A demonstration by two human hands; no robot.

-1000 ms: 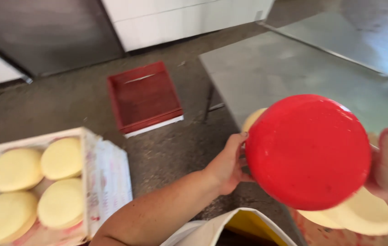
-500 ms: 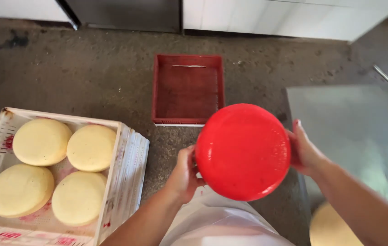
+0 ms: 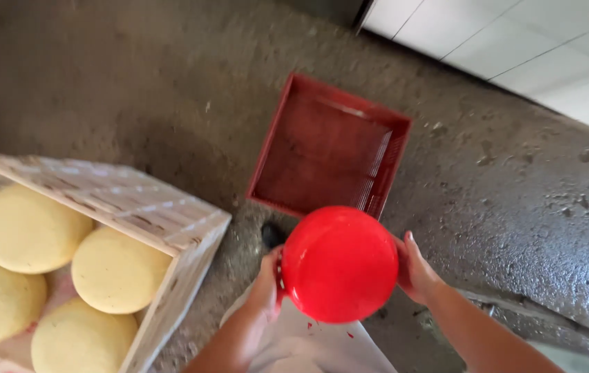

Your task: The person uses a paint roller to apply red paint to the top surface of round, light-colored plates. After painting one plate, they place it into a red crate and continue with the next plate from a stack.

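Observation:
A round red cheese wheel [image 3: 339, 264] is held low in front of me between both hands. My left hand [image 3: 266, 285] grips its left edge and my right hand [image 3: 415, 269] presses its right edge. Just beyond it on the floor lies a red plastic crate [image 3: 327, 148], which holds nothing. At the lower left a white crate [image 3: 135, 204] holds several pale yellow cheese wheels [image 3: 28, 228].
The floor [image 3: 515, 186] is rough grey concrete with stains. White panels [image 3: 515, 41] line the wall at the top right. A metal table edge [image 3: 557, 331] shows at the lower right. My white apron [image 3: 308, 345] hangs below the red wheel.
I have turned from the metal table toward the floor crates, carrying the red wheel lower and nearer the red crate. Both hands kept their grip.

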